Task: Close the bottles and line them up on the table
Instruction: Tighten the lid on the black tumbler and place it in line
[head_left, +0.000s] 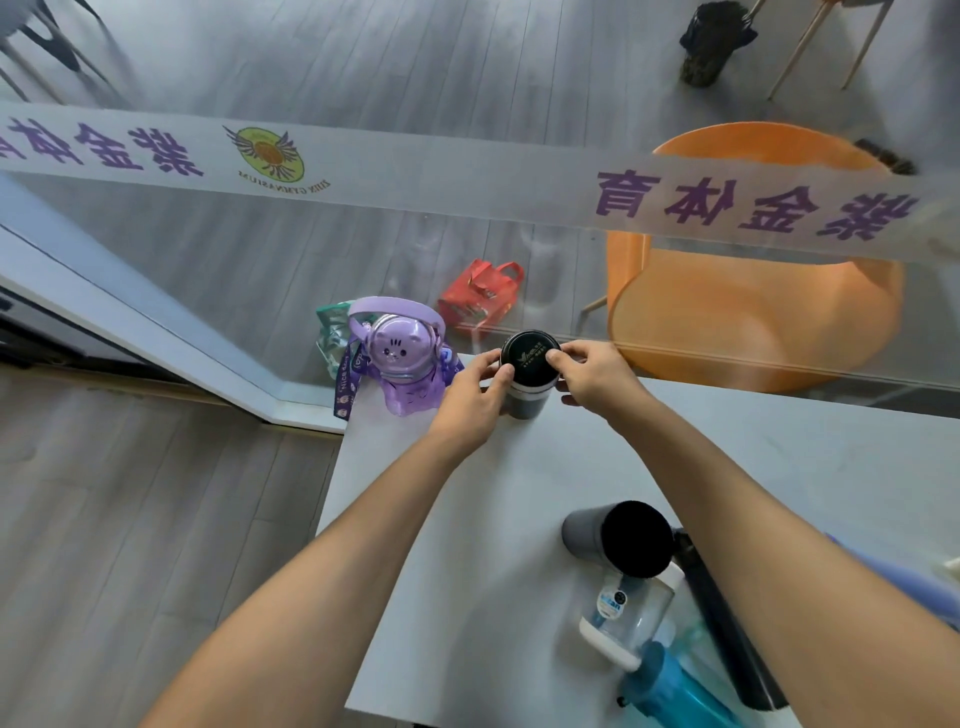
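Note:
A dark bottle with a black printed lid (529, 354) stands upright at the far edge of the white table (467, 545). My left hand (475, 395) grips its left side just under the lid. My right hand (592, 371) holds the lid's right edge, thumb on top. To its left stands a purple cat-shaped bottle (400, 364) with a strap, lid on. Nearer me, right of centre, stands a grey bottle with a black top (621, 538), then a clear bottle with white ends (631, 613) and a blue bottle (675, 686), partly hidden by my right forearm.
A glass wall with a printed white band (467, 171) runs just behind the table's far edge. Behind the glass are an orange chair (753, 312) and a red bag (480, 296). The table's left edge drops to a wooden floor (156, 519).

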